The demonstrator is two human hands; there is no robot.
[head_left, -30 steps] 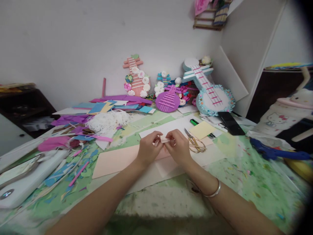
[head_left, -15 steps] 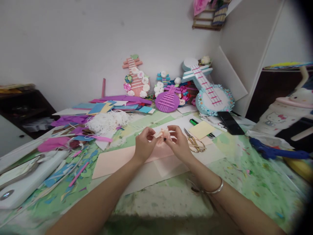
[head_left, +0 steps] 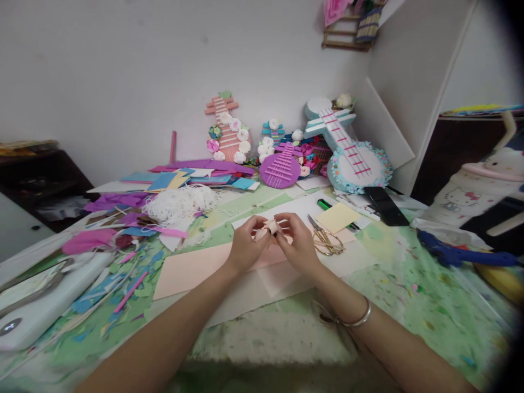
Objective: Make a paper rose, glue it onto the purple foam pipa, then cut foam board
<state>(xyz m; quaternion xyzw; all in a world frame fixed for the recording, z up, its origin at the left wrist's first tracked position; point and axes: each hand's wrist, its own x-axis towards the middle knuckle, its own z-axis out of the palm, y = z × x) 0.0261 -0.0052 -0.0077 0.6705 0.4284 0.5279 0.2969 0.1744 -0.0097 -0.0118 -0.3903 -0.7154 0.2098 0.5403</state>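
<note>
Your left hand (head_left: 245,245) and right hand (head_left: 301,243) pinch a pale piece (head_left: 271,225) between them, over the peach sheet (head_left: 190,269); gold-handled scissors (head_left: 327,242) lie just right of your grip, white string (head_left: 180,204) beyond it leftward

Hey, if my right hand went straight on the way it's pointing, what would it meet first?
Past the small pale paper piece held between both hands, your right hand would most likely meet your left hand first, though depth is hard to judge from this view.
</note>
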